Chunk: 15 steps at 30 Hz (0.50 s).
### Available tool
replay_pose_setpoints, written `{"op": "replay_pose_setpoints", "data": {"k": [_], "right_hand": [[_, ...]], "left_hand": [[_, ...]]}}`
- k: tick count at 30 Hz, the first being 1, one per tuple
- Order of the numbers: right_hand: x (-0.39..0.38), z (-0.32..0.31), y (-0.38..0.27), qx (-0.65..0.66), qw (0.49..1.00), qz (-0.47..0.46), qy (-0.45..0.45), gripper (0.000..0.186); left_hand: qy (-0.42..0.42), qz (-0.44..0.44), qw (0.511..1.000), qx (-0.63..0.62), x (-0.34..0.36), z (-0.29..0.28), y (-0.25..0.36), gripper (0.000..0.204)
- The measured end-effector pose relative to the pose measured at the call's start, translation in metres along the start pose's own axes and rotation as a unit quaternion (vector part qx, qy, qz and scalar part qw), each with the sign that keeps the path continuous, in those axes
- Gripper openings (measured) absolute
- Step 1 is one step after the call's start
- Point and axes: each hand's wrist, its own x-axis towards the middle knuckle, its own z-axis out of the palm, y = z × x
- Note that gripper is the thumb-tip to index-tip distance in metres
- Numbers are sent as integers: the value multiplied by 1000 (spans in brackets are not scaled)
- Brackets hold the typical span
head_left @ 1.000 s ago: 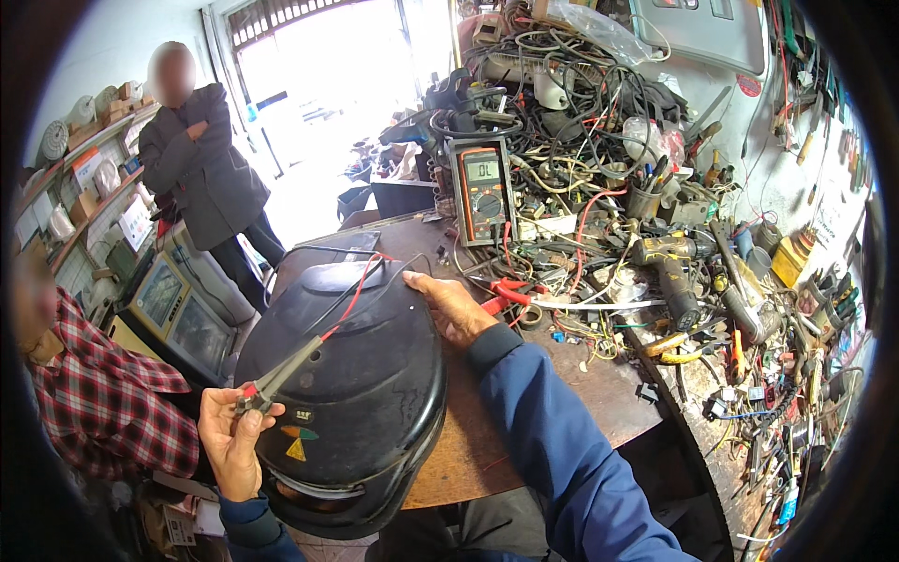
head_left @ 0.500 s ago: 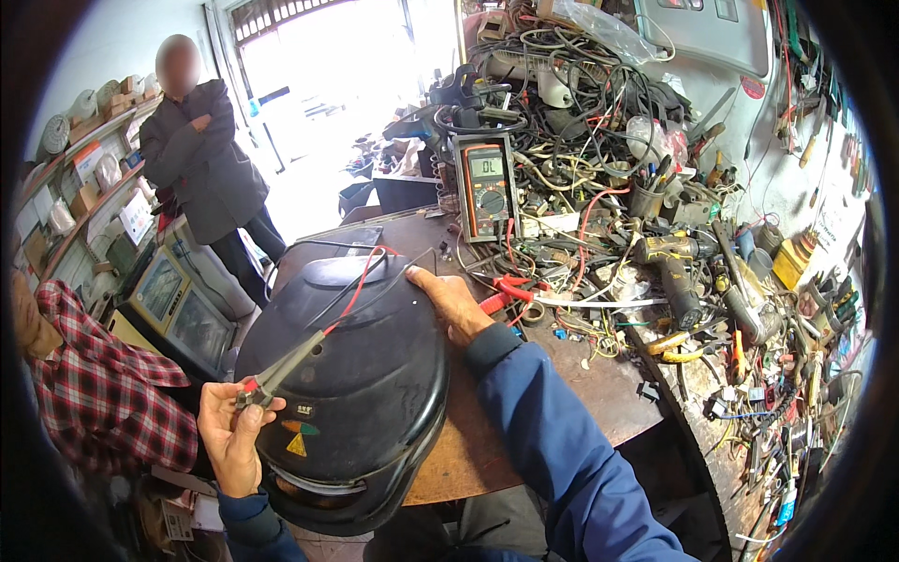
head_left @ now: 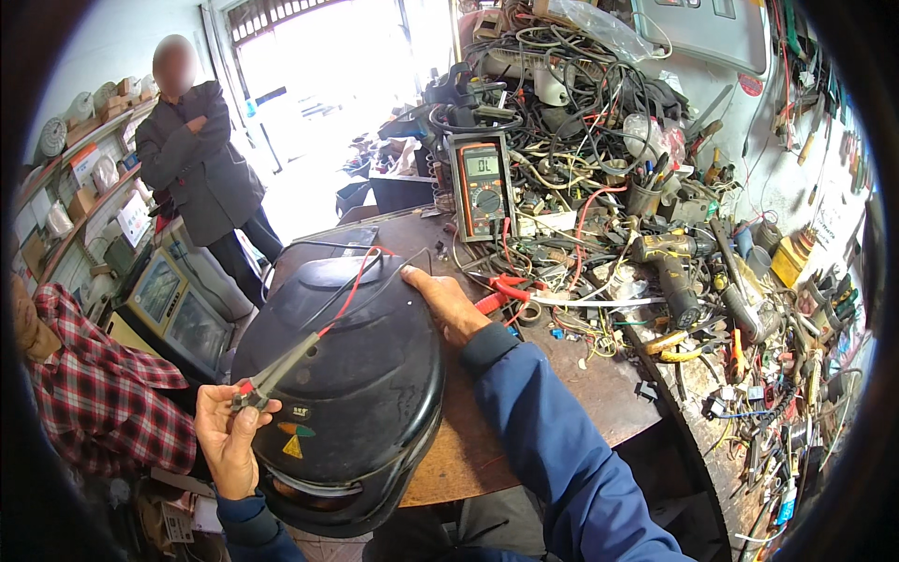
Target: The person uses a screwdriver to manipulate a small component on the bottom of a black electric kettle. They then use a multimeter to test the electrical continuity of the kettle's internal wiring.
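Observation:
My left hand (head_left: 232, 440) pinches a small dark plug-like connector (head_left: 251, 397) with a bit of red on it. From it a grey-sheathed cable (head_left: 288, 363) runs up over the black plastic case (head_left: 375, 375) and splits into a red and a black wire (head_left: 351, 298). The case is rounded, with a yellow triangle sticker, and rests on the wooden table. At its upper right edge my right hand (head_left: 448, 302) holds the case, the thumb lying on top beside a thin dark wire loop; its other fingers are mostly hidden.
An orange-and-black multimeter (head_left: 484, 192) stands in a tray beyond the case. Red-handled pliers (head_left: 506, 292), a cordless drill (head_left: 670, 272) and heaps of cables (head_left: 571, 94) crowd the right side. One person (head_left: 192, 159) stands ahead left; another in a plaid shirt (head_left: 112, 393) is close by on the left.
The case and both hands appear very slightly further left in the picture, as does the multimeter. Both grips look the same.

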Motion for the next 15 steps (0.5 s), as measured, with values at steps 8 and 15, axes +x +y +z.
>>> {"op": "replay_pose_setpoints", "data": {"k": [8, 15], "right_hand": [[2, -3, 0, -8, 999, 8, -30, 58], [2, -7, -7, -54, 997, 34, -36, 60]], "left_hand": [[-1, 5, 1000, -2, 0, 0, 0, 30], [2, 5, 1000, -5, 0, 3, 0, 29]]}}
